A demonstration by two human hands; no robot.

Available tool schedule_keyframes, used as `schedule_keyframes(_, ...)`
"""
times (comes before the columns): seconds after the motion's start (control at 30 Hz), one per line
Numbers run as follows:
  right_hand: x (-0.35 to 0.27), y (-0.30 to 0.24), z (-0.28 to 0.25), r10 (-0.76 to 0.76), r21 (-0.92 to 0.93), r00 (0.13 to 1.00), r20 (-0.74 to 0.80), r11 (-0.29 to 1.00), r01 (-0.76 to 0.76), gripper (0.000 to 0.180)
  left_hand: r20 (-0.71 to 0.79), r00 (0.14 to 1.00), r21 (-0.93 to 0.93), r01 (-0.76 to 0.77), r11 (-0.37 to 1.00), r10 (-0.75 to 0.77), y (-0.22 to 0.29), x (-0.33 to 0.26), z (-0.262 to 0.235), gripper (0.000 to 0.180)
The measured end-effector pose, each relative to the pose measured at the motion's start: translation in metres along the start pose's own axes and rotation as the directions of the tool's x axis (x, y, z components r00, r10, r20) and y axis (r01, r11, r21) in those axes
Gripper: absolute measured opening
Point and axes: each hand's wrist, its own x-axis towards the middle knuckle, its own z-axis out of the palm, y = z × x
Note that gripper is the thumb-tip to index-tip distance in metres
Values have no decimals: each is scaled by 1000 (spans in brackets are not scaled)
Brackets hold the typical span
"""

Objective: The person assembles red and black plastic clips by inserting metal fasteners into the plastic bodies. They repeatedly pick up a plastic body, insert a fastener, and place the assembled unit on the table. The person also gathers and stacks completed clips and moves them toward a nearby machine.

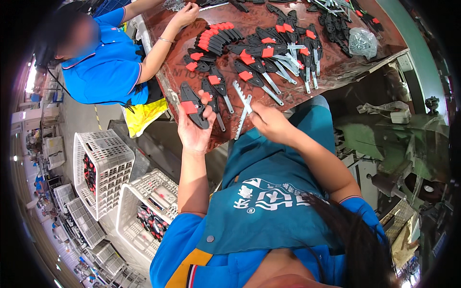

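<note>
My left hand (194,128) grips a black plastic handle with a red button (192,106), held upright at the near edge of the brown table (331,72). My right hand (271,124) pinches the lower end of a thin grey toothed metal blade (243,109), which points up toward the table beside the handle. Just beyond my hands lie assembled tools with black handles, red buttons and metal blades (261,72), spread in loose rows.
A co-worker in a blue shirt (108,60) sits at the left with a hand (185,15) on the table. A stack of black-and-red handles (213,38) and a clear bag (362,42) lie farther off. White slotted crates (103,170) stand on the floor at left; a green machine (398,139) stands at right.
</note>
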Motion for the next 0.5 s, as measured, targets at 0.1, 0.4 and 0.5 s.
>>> schedule_keyframes(0.1,-34,-38,-17,63,381,981,181,916,-129,29,-179,968,-47,-186,981,175,-18,6,31,58)
schedule_keyframes(0.4,-59,-51,-8,-28,343,983,179,939,-35,33,-222,972,-559,-188,807,72,-26,11,33,56)
schedule_keyframes(0.5,-58,-49,-6,-61,350,984,170,937,-2,36,-209,977,-628,-163,761,37,-26,12,35,56)
